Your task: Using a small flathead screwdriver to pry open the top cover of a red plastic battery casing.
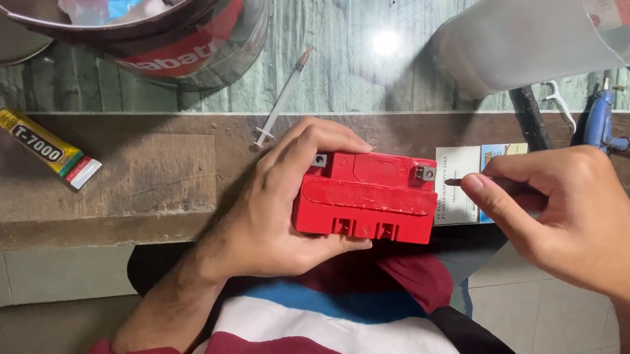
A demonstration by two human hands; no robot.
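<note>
Left hand (280, 197) gripped red battery (367, 195) at table (130, 178) edge, long axis left-right; right hand (567, 212) pinched thin tool (454, 181), tip just right of battery's right terminal (428, 172)

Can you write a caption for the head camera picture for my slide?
Left hand grips a red battery at a wooden bench while right hand points a thin tool at its terminal.

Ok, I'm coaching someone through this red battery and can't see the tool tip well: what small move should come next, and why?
Probably ease the thin tool a little leftward into the metal terminal at the red battery top corner. The right hand pinches the tool with its tip just short of that terminal, while the left hand grips the battery's other end, so it looks steadied.
</note>
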